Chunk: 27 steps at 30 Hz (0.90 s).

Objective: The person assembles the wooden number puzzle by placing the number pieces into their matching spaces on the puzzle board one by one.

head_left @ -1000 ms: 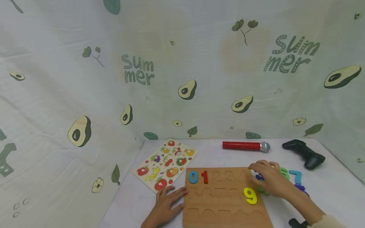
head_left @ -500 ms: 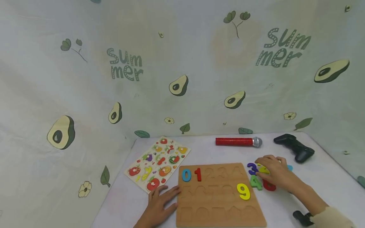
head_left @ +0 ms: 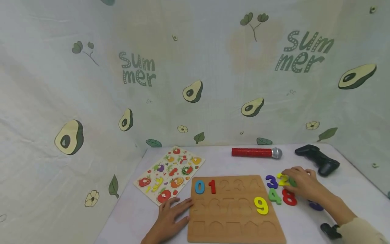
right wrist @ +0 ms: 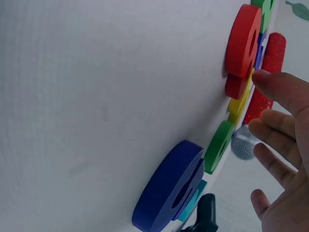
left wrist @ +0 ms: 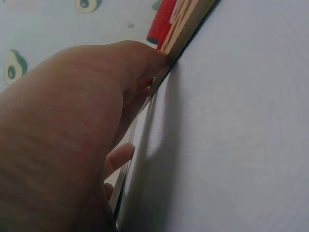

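My left hand [head_left: 169, 218] rests beside the wooden number board [head_left: 225, 217], its fingertips at the board's left edge. A blue 0 [head_left: 199, 187] and a red 1 [head_left: 212, 187] sit in the top row; a yellow 9 [head_left: 261, 205] lies at the right of the middle row. Over loose numbers right of the board, my right hand [head_left: 306, 184] has its fingers apart, nearest the yellow 2 [head_left: 282, 179]. Around it lie a purple 3 [head_left: 271, 182], green 4 [head_left: 275, 196], red 8 [head_left: 289, 197], a partly covered green number [right wrist: 218, 146] and a dark blue number [right wrist: 169, 188].
Behind the board lies a red microphone [head_left: 256, 152], with a black game controller [head_left: 318, 159] to its right. A fruit-picture board [head_left: 170, 174] lies at the left. A black object [head_left: 330, 231] shows near the right sleeve. A printed cloth [head_left: 213, 67] hangs behind.
My right hand has moved right from beside the board's top right corner, uncovering the 3, 4, 8 and 2. The left hand stays at the board's edge. The head view has shifted slightly.
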Each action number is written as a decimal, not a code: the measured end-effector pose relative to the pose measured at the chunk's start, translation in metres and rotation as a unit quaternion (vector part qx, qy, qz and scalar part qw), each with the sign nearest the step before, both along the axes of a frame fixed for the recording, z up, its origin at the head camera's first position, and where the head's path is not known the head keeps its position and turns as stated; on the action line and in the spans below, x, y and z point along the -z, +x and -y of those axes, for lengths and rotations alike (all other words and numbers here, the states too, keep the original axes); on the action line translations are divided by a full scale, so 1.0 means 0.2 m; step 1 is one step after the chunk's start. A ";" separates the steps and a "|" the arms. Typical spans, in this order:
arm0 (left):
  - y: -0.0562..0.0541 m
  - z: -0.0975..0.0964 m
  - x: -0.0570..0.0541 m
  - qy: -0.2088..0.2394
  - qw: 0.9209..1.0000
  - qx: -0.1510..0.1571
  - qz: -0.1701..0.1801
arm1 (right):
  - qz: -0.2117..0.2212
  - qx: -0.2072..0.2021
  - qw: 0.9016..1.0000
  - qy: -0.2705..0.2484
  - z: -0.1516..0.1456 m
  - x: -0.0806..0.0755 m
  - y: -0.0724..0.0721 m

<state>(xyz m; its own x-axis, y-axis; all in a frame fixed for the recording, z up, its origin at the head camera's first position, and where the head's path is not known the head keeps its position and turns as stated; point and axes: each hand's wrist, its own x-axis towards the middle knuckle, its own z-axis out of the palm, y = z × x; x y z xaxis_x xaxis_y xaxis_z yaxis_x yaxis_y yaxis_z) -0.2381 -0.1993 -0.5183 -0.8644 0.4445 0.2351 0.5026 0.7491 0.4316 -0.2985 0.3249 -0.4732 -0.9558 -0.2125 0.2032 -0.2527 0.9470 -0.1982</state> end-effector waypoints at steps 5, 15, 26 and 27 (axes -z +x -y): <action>0.00 0.00 0.00 0.008 1.000 0.001 -0.019 | 0.012 0.003 1.000 -0.006 -0.01 0.01 -0.03; 0.01 0.00 0.02 -0.002 1.000 -0.002 0.012 | 0.026 0.008 0.999 -0.028 -0.02 0.04 -0.06; 0.00 -0.01 0.01 -0.002 1.000 0.003 -0.007 | 0.026 -0.002 0.999 -0.040 -0.05 0.05 -0.09; 0.00 -0.01 0.01 -0.002 1.000 0.003 -0.009 | 0.026 -0.002 0.999 -0.040 -0.05 0.04 -0.10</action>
<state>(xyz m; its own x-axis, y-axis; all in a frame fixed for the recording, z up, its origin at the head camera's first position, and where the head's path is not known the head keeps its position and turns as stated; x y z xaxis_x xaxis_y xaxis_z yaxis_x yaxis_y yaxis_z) -0.2382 -0.1981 -0.5208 -0.8568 0.4514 0.2493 0.5156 0.7476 0.4187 -0.3176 0.3345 -0.4811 -0.9648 -0.2006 0.1703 -0.2432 0.9268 -0.2863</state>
